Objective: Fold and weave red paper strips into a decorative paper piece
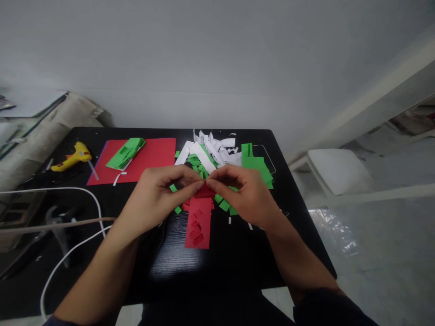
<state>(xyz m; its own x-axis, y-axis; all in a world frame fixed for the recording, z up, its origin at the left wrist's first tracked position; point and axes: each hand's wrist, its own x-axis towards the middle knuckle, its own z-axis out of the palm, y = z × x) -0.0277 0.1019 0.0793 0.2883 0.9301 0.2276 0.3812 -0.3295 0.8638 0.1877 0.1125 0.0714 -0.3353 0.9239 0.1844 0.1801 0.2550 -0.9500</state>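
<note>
My left hand (165, 193) and my right hand (240, 190) meet at the middle of the black table. Both pinch a small piece of red paper (205, 190) between thumb and fingertips, the thumbs nearly touching. Below them a red paper strip (201, 217) lies on the table, with several small red pieces (196, 233) on it. Just beyond my fingers are green paper pieces (200, 167) and a pile of white paper strips (217, 147). More green cuttings (224, 205) lie under and beside my right hand.
A red sheet (156, 156) holds folded green paper (126, 153) at the back left, near a yellow glue gun (76, 156). Green sheets (257, 166) lie right. White cable (57, 267) and pliers (59, 226) occupy the left. A white stool (340, 170) stands beyond the table (238, 267).
</note>
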